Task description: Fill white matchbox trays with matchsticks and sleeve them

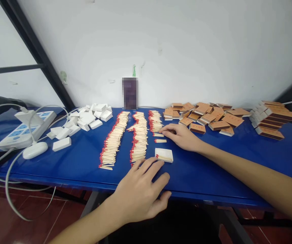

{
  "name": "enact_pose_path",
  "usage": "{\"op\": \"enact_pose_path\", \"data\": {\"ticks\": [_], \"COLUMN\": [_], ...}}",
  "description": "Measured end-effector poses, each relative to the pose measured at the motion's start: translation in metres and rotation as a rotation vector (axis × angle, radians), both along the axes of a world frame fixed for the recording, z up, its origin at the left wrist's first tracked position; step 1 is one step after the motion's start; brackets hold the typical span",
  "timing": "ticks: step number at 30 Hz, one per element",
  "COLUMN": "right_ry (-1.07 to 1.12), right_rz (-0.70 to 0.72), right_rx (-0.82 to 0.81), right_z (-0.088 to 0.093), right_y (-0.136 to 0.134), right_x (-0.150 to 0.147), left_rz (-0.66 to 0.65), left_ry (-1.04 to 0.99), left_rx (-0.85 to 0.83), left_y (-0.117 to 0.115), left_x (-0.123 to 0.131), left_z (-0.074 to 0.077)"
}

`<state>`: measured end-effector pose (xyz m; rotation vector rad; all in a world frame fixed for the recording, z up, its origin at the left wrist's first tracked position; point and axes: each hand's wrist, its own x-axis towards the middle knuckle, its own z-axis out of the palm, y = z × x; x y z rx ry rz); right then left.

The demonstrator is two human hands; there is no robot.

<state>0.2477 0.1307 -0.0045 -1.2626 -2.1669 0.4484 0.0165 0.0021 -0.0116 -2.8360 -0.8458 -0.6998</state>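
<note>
My right hand [180,135] is at the near end of the right row of red-headed matches [154,120], its thumb and fingertips closed at the stick ends of a few matches [157,135]. A small separate group of matches [160,140] lies just below it. A white matchbox tray [168,152] lies on the table between my hands, with a few matches in it. My left hand [143,189] hovers by the table's front edge, fingers apart and holding nothing, its fingertips close to the tray and the middle row of matches [139,135].
A third match row [115,140] stretches out on the left. White trays [87,117] are heaped behind it. Orange matchbox sleeves [207,117] are piled at the right, beside stacked matchboxes [273,118]. A power strip [26,132] with cables occupies the far left of the blue table [80,162].
</note>
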Motion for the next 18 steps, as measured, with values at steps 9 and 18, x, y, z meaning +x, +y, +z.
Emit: {"op": "enact_pose_path", "data": {"ticks": [9,18], "right_ry": [-0.020,-0.022], "right_rz": [-0.017,-0.011], "right_rx": [-0.076,-0.067], "right_z": [0.0056,0.0037], "right_y": [0.0019,0.0023], "right_x": [-0.0088,-0.0071], "left_rz": [-0.001,-0.003], "left_ry": [-0.001,-0.004], "left_rx": [0.008,0.011], "left_y": [-0.0002,-0.0003], "left_x": [0.0002,0.0005], "left_z": [0.0006,0.0003]}}
